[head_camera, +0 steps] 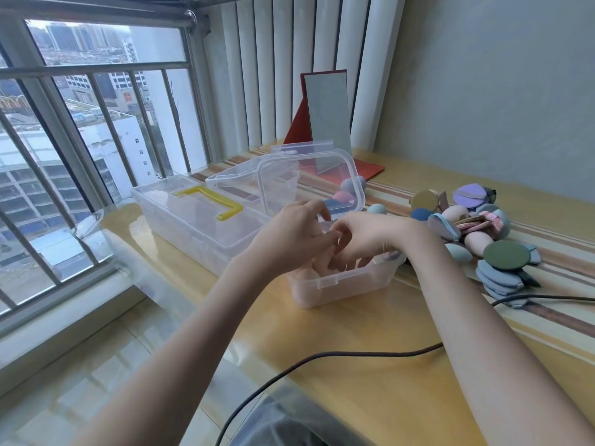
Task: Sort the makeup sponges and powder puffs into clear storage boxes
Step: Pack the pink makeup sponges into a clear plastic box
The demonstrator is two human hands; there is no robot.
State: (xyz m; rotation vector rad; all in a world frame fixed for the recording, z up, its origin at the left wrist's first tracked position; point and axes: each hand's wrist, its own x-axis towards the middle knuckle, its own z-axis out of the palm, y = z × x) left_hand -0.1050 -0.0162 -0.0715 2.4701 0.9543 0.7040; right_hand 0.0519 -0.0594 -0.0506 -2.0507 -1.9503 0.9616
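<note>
Both hands reach into small clear box (344, 278) on the wooden surface (370, 320).

Left hand (291, 231) and right hand (367, 236) meet over the open box, fingers curled down inside among pale pink sponges; can't tell what either grip holds, if anything. Box lid (310, 181) stands up behind. Larger clear box w/ yellow handle (209, 201) just to the left. Pile of sponges & puffs (476, 233) lies to the right, near a black cable (322, 357). Red-backed mirror (326, 114) at the back.
</note>
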